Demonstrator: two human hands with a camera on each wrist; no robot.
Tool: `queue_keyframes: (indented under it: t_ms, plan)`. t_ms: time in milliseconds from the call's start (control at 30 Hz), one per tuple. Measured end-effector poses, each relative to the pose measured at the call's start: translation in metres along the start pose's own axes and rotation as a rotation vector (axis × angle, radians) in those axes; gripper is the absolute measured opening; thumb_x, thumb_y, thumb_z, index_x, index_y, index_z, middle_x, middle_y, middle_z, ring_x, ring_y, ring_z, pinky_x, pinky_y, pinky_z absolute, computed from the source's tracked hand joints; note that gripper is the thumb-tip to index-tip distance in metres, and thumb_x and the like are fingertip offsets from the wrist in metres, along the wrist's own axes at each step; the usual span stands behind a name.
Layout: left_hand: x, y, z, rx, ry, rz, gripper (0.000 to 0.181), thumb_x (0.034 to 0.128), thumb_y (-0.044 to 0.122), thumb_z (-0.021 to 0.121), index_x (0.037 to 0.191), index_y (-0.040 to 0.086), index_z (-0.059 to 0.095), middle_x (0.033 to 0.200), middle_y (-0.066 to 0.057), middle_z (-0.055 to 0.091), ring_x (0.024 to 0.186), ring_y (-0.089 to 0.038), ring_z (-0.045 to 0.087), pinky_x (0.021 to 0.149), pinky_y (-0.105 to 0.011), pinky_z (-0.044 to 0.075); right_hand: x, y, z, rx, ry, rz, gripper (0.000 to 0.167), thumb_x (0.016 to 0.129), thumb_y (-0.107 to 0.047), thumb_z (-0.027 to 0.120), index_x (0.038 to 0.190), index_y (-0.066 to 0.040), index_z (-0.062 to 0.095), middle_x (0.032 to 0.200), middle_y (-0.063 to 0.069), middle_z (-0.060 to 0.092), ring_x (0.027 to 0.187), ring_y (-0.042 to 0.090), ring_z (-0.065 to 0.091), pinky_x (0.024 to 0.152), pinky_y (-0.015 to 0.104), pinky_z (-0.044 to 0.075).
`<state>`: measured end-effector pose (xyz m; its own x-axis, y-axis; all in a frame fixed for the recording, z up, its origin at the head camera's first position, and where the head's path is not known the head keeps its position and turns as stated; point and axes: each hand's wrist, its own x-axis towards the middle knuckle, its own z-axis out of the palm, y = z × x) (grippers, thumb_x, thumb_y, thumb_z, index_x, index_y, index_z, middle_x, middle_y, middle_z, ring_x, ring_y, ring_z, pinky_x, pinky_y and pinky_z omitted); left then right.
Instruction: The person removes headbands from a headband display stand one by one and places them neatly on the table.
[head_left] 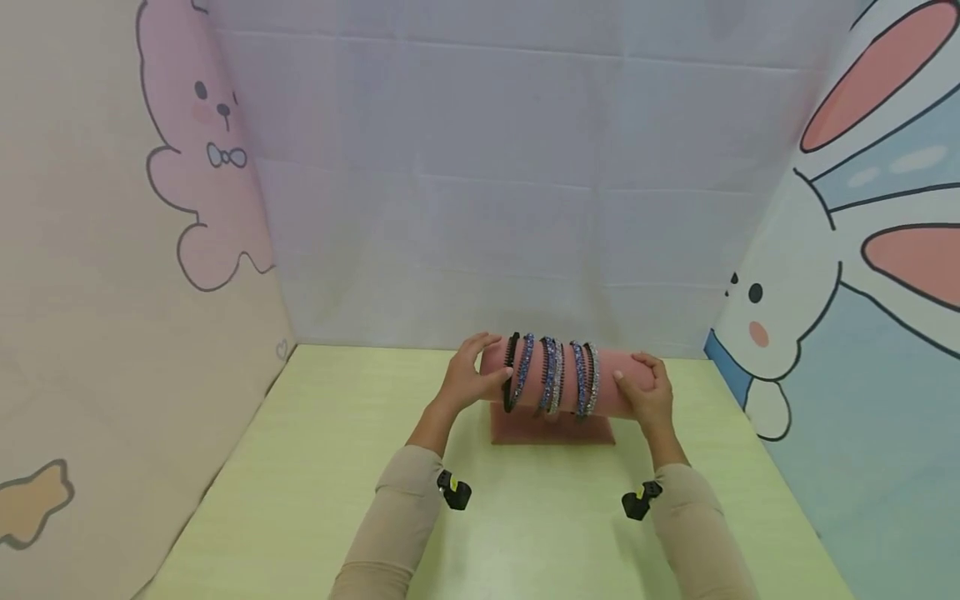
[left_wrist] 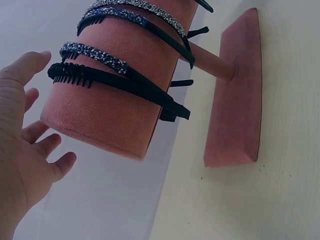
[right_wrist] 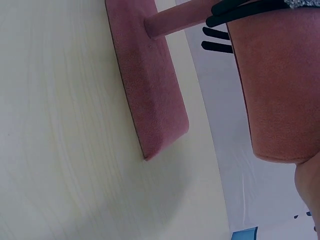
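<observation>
A pink headband stand, a padded roll on a post and flat base, carries several headbands. At its left end sits a black headband with comb teeth. Beside it are blue glittery headbands and silver glittery headbands. My left hand is spread around the roll's left end, thumb near the black headband; the left wrist view shows its fingers loosely bent. My right hand holds the roll's right end, thumb in front and fingers over the top. Most of it is outside the right wrist view.
The stand's base rests on a pale yellow-green table near the back edge. A white cloth backdrop hangs behind. Side panels bear a cartoon bear and a rabbit. Each sleeve carries a small black wrist camera.
</observation>
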<state>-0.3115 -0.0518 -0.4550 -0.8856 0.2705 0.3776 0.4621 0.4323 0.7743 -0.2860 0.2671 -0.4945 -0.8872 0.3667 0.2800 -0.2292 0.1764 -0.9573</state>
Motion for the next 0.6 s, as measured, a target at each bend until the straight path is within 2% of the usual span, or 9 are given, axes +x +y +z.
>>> queue_keyframes:
  t_ms: [167,333,467,600]
  plan:
    - [0.01,-0.001,-0.003,-0.025,-0.068,-0.005,0.061,0.0791,0.03,0.074,0.134,0.015,0.051,0.145,-0.008,0.034,0.133,-0.028,0.028,0.1,-0.051,0.031,0.0,-0.002,0.002,-0.005,0.01,0.027,0.047,0.08,-0.011,0.073,0.12,-0.004,0.051,0.13,0.005,0.047,0.114,0.017,0.04,0.094,0.035,0.032]
    - [0.018,0.001,-0.007,-0.029,-0.166,-0.01,0.065,0.0783,0.029,0.074,0.136,0.014,0.049,0.146,-0.007,0.031,0.133,-0.029,0.027,0.099,-0.053,0.031,-0.002,-0.003,0.003,0.017,0.01,0.048,0.046,0.081,-0.01,0.071,0.121,-0.004,0.049,0.128,0.004,0.046,0.112,0.016,0.041,0.092,0.033,0.033]
    - [0.026,0.002,-0.009,-0.021,-0.242,-0.037,0.072,0.0755,0.029,0.077,0.139,0.017,0.045,0.145,-0.006,0.034,0.129,-0.026,0.034,0.097,-0.048,0.035,-0.001,-0.002,0.002,0.029,0.012,0.056,0.045,0.081,-0.008,0.07,0.121,-0.004,0.05,0.126,0.002,0.047,0.11,0.014,0.041,0.09,0.03,0.033]
    - [0.03,0.003,-0.012,0.004,-0.279,-0.068,0.078,0.0726,0.03,0.079,0.141,0.021,0.042,0.138,-0.007,0.039,0.119,-0.025,0.043,0.091,-0.046,0.041,0.0,-0.006,0.002,0.037,-0.007,0.065,0.044,0.081,-0.006,0.07,0.121,-0.004,0.05,0.126,0.005,0.046,0.109,0.013,0.041,0.09,0.029,0.033]
